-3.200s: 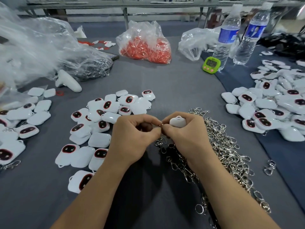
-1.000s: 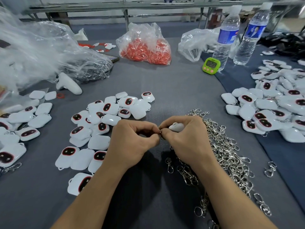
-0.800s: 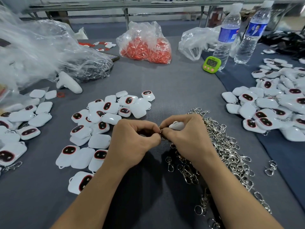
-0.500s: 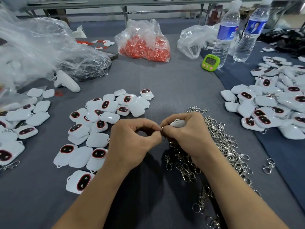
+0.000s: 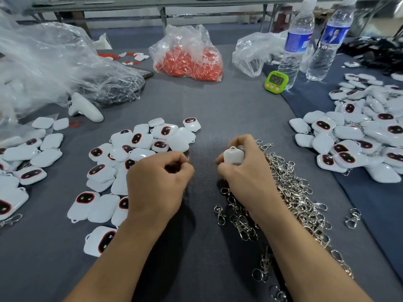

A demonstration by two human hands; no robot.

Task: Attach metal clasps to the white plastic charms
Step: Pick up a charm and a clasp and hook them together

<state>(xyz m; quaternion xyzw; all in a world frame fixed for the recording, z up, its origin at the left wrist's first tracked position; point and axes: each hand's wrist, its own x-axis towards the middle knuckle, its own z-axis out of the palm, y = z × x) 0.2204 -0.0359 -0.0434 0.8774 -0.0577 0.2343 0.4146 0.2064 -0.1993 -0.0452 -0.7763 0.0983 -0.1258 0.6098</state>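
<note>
white charm [image 5: 234, 156] gripped, fitting apparently not done
right hand [image 5: 246, 173] grips it loop-up, just beside the clasp pile [image 5: 294, 192], likely to present the loop; left hand [image 5: 157, 182] apart, fingers curled, contents hidden: cannot tell.

At the front middle of the tabletop [image 5: 229, 110], my left hand [image 5: 157, 182] and right hand [image 5: 246, 171] were apart, a charm [image 5: 233, 156] in my right fingers [image 5: 239, 147]. A heap of charms [image 5: 135, 149] lay behind and left of my left hand; the clasps [image 5: 292, 192] were piled under and right of my right hand. A second heap [image 5: 21, 153] lay far left, a third heap [image 5: 353, 136] far right. A bag [image 5: 187, 53] sat behind, a timer [image 5: 276, 81] and two bottles [image 5: 294, 46] to its right.
</note>
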